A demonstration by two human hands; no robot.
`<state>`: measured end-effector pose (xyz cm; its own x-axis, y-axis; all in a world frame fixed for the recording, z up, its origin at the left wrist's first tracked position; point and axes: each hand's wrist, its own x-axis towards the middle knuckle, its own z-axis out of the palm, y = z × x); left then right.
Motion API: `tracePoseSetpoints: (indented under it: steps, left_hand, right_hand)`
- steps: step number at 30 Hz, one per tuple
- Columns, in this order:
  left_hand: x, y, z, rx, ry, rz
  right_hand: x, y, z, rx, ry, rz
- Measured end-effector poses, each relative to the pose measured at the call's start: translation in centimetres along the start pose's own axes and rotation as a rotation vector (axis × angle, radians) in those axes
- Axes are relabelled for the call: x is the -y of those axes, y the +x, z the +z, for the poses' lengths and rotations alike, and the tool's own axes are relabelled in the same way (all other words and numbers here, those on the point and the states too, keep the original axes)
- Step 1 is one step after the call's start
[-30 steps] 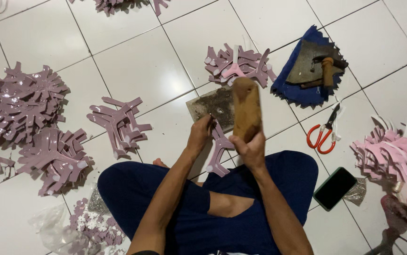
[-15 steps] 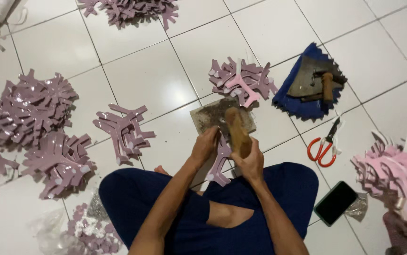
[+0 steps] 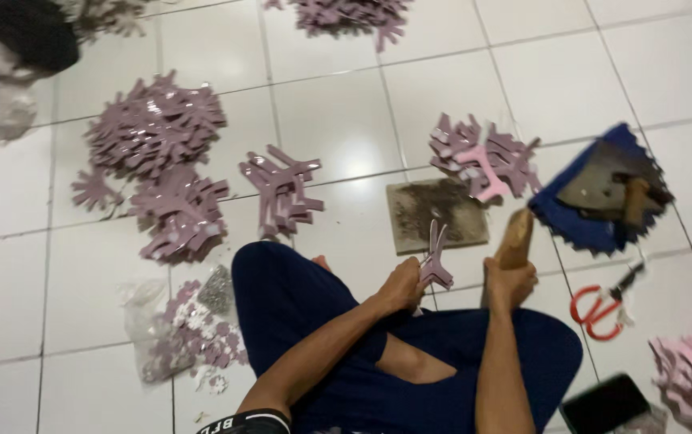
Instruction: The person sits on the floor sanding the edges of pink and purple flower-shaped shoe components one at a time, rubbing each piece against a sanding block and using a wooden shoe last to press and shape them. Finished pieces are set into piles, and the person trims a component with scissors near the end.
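I sit cross-legged on a white tiled floor. My left hand [image 3: 404,285] pinches a mauve cut-out strap piece [image 3: 436,257] that sticks up from my fingers. My right hand [image 3: 510,283] grips a wooden mallet-like block [image 3: 516,238], held upright just right of that piece. A dark square pad [image 3: 436,213] lies flat on the floor right in front of both hands.
Piles of mauve cut-outs lie at the left [image 3: 157,133], centre [image 3: 281,191] and behind the pad [image 3: 486,157]. A blue cloth with a metal tool [image 3: 603,197] sits at right, red scissors [image 3: 599,304] beside my knee, a phone [image 3: 603,402], a bag of scraps [image 3: 185,329].
The wooden block came down onto the pad, then lifted away to the right. My left hand raised the mauve piece off the pad. The view shifted right.
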<state>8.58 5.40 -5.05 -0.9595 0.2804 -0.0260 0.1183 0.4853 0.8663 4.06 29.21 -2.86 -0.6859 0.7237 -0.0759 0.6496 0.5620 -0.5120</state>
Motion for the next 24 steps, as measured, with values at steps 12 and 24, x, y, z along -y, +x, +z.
tracePoseSetpoints:
  steps: [12,24]
  left_hand:
    - [6.9,-0.1,-32.7,-0.400,0.054,-0.342]
    - [7.3,2.1,-33.1,-0.496,0.539,-0.293]
  right_hand:
    - [0.7,-2.9,-0.9,-0.052,-0.099,-0.099]
    - [1.0,-0.8,-1.1,-0.057,-0.077,0.079]
